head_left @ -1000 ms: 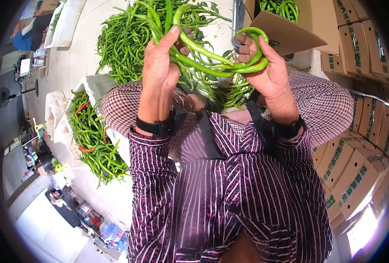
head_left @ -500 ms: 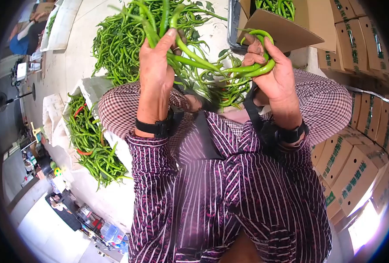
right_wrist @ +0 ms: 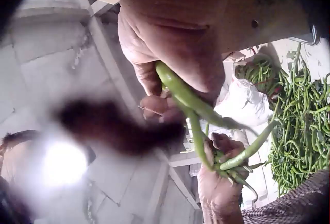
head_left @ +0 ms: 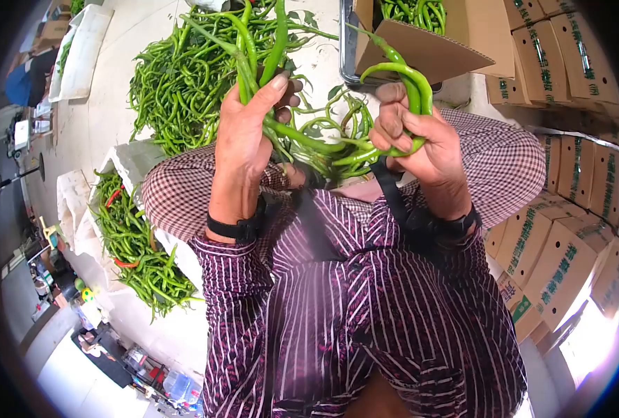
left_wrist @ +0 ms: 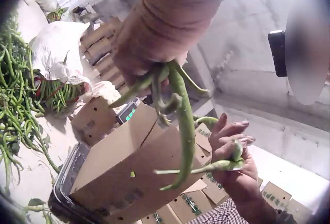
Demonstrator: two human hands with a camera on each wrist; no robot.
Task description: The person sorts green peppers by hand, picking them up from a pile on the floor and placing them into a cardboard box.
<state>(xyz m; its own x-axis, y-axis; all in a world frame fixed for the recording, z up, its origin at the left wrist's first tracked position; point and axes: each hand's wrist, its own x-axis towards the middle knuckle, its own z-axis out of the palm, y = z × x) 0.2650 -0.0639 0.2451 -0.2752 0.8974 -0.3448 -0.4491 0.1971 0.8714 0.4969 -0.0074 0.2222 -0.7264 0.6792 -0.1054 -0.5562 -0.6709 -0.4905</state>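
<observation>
My left hand (head_left: 243,129) grips several long green peppers (head_left: 245,42), their stem ends pointing up past the thumb; in the left wrist view they hang below the hand (left_wrist: 154,38). My right hand (head_left: 424,139) pinches a pair of curved green peppers (head_left: 421,87) that arch above its fingers. Another pepper (head_left: 306,141) stretches from the left palm towards the right hand. In the right wrist view a pepper (right_wrist: 180,92) comes out from under the right hand (right_wrist: 170,53), with the left hand (right_wrist: 221,190) farther off.
A large pile of green peppers (head_left: 177,83) lies on the floor ahead and left. An open cardboard box (head_left: 428,52) with peppers inside stands in a dark tray (head_left: 348,49) ahead right. A white sack (head_left: 132,167) of peppers is beside the left knee; stacked cartons (head_left: 560,265) are at right.
The right hand has come lower and its fingers have closed in on its peppers, which now stand upright above it. The left hand has moved slightly down, still gripping its bunch.
</observation>
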